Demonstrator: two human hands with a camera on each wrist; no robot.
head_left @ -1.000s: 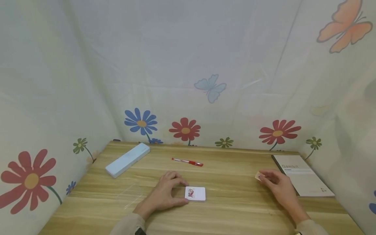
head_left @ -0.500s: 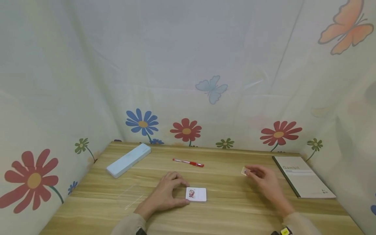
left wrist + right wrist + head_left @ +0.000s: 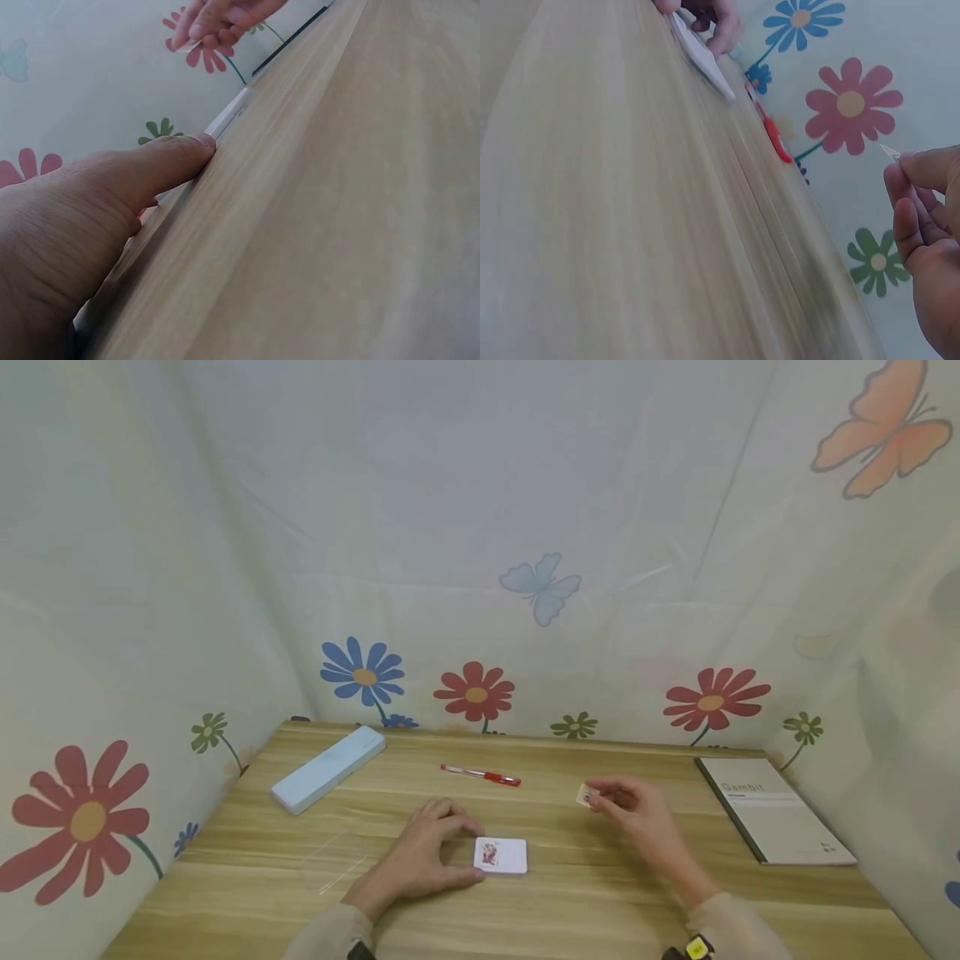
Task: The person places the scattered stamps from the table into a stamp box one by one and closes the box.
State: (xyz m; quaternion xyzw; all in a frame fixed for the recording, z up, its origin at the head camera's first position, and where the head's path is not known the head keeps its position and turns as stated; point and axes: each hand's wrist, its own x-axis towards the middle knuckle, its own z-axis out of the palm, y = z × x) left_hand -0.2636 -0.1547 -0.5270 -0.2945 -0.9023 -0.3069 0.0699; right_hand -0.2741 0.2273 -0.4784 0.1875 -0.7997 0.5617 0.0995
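From my remote seat I see my left hand (image 3: 426,853) curved, thumb and forefinger gripping the left end of a flat white rectangular piece with rounded corners and a red printed figure (image 3: 512,856) on the wood-grained table (image 3: 555,914). My right hand (image 3: 632,807), thumb and fingertips closed together, pinches a small pale printed card (image 3: 583,794) in the air, right of the white piece.

Curtained booth (image 3: 97,568), flowered sheeting (image 3: 420,510), wood-grain table (image 3: 562,918)
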